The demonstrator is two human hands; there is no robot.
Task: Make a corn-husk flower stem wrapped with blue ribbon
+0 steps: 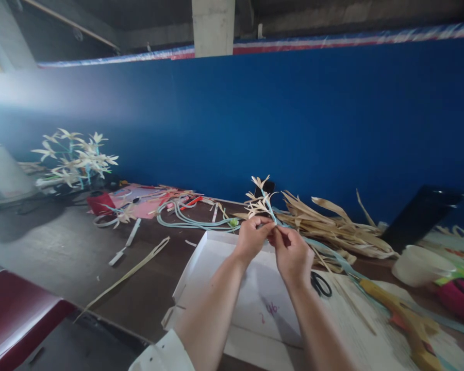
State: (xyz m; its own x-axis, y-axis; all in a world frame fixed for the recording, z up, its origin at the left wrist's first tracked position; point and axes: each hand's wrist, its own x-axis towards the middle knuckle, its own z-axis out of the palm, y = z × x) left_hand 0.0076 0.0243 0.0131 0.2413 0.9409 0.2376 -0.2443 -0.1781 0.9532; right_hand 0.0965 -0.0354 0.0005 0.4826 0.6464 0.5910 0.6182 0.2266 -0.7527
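My left hand (254, 238) and my right hand (294, 255) meet over a shallow white box (255, 293), fingertips pinched together. Between them they hold the lower stem of a small artificial flower spray (263, 198). Its pale, pointed petals look like dried husk, and the stem is wrapped in light blue. The fingers hide the stem's bottom end. Handwritten marks show on the box floor below my wrists. Black scissors handles (320, 284) lie just right of my right wrist. Dried husks (325, 226) are heaped behind my right hand.
At right are a yellow glue gun (406, 319), a white bowl (423, 265), a pink pouch (460, 299) and a tilted black panel (421, 216). Light blue cord (189, 223) coils at centre left. A larger flower arrangement (77, 157) stands far left. A blue partition (294, 118) closes the back.
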